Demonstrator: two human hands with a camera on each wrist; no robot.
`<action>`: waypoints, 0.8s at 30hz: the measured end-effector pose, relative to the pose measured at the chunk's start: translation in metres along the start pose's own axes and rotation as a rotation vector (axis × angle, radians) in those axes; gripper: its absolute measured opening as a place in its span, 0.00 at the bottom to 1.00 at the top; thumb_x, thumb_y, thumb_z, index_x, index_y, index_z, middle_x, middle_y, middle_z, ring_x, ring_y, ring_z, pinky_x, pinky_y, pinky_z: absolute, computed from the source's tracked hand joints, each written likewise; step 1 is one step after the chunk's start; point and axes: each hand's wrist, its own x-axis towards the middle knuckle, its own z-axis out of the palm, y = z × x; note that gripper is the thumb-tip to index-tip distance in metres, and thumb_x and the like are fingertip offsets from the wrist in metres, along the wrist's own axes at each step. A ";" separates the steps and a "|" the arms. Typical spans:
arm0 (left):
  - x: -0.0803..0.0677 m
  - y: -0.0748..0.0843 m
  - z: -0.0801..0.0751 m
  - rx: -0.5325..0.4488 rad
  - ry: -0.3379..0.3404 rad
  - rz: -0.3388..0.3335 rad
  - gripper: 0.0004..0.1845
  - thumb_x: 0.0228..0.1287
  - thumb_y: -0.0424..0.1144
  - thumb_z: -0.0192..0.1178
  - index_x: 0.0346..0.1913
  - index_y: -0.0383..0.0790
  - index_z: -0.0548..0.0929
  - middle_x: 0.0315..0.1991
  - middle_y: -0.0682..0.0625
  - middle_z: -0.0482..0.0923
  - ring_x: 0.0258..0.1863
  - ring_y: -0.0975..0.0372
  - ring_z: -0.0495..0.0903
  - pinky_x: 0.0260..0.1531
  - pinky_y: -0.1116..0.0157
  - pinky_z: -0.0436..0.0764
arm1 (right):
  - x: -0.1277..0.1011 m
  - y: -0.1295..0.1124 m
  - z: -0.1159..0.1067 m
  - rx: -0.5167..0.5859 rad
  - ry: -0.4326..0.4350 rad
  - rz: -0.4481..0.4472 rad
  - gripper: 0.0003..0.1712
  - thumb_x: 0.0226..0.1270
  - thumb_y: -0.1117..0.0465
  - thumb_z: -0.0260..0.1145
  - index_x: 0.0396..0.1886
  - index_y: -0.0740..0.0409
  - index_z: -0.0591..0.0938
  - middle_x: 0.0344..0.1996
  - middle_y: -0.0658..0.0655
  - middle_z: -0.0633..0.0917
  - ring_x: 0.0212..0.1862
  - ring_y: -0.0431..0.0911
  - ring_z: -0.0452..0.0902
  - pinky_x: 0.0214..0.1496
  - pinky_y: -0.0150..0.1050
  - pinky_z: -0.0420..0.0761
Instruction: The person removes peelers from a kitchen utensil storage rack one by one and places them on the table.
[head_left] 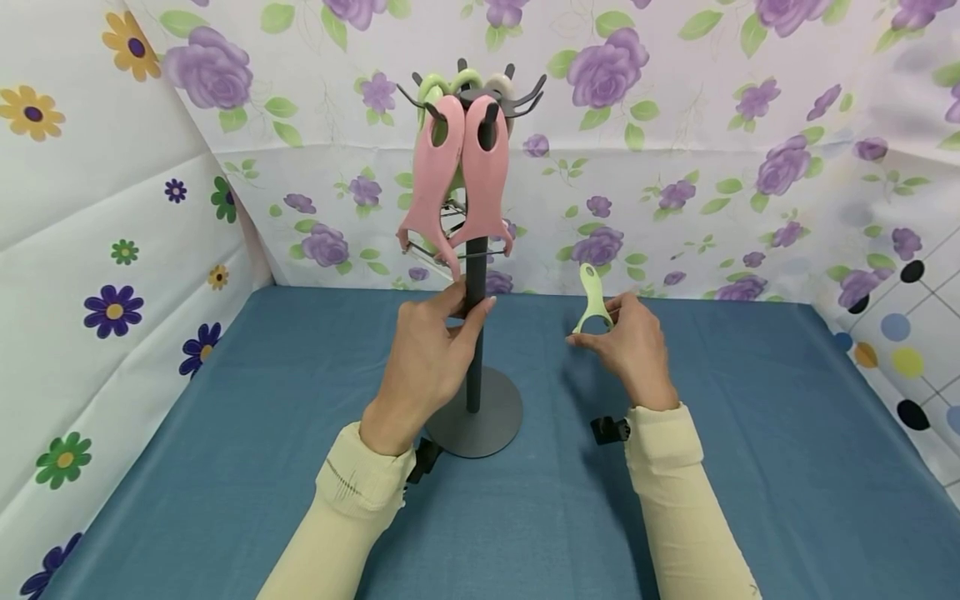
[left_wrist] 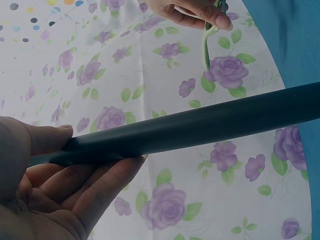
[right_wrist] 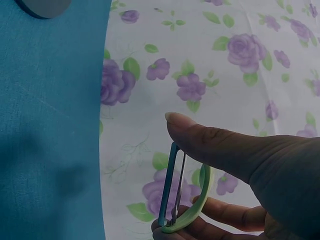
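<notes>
Gripping pole [head_left: 475, 350] of dark stand [head_left: 497, 425], head view: left hand [head_left: 422, 358], below hanging pink peelers [head_left: 487, 179]; right hand [head_left: 637, 343], right of stand, pinching green peeler [head_left: 592, 289], handle up. Left wrist view: thumb, fingers clamped on pole. Right wrist view: thumb, fingers clamped on green peeler's blade end.

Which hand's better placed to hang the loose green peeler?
Probably the right hand: it holds the green peeler near the blade end, handle up, while the left hand grips the pole.
</notes>
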 end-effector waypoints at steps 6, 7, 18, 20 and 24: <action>0.000 0.000 0.000 -0.003 -0.002 0.000 0.12 0.76 0.40 0.60 0.54 0.38 0.86 0.36 0.45 0.90 0.33 0.60 0.90 0.34 0.64 0.90 | 0.001 0.003 0.002 0.001 -0.001 0.011 0.39 0.56 0.52 0.82 0.61 0.64 0.74 0.56 0.68 0.80 0.49 0.62 0.79 0.45 0.55 0.81; 0.000 0.000 0.000 -0.003 -0.003 0.000 0.12 0.76 0.40 0.60 0.54 0.38 0.86 0.36 0.45 0.90 0.33 0.60 0.90 0.34 0.64 0.90 | 0.001 0.004 0.002 -0.003 0.001 0.010 0.39 0.56 0.52 0.82 0.61 0.64 0.74 0.55 0.68 0.80 0.49 0.62 0.79 0.45 0.55 0.81; 0.000 -0.001 0.001 -0.003 -0.001 -0.003 0.12 0.76 0.40 0.60 0.53 0.38 0.87 0.36 0.44 0.90 0.33 0.58 0.90 0.35 0.63 0.91 | 0.005 0.012 0.010 -0.020 0.006 0.010 0.38 0.56 0.51 0.82 0.59 0.65 0.74 0.53 0.67 0.80 0.45 0.61 0.79 0.42 0.53 0.80; 0.000 -0.001 0.001 -0.002 0.000 -0.003 0.12 0.76 0.40 0.60 0.53 0.38 0.87 0.36 0.44 0.90 0.33 0.58 0.90 0.35 0.63 0.91 | 0.005 0.013 0.010 -0.019 0.007 0.009 0.39 0.56 0.51 0.82 0.59 0.65 0.74 0.53 0.68 0.80 0.46 0.61 0.79 0.42 0.53 0.80; 0.000 -0.002 0.001 -0.005 0.001 -0.001 0.12 0.76 0.40 0.60 0.52 0.38 0.87 0.36 0.44 0.90 0.33 0.56 0.90 0.34 0.62 0.90 | 0.007 0.014 0.012 -0.022 0.011 0.010 0.38 0.55 0.51 0.82 0.59 0.65 0.75 0.54 0.68 0.80 0.46 0.61 0.79 0.42 0.53 0.81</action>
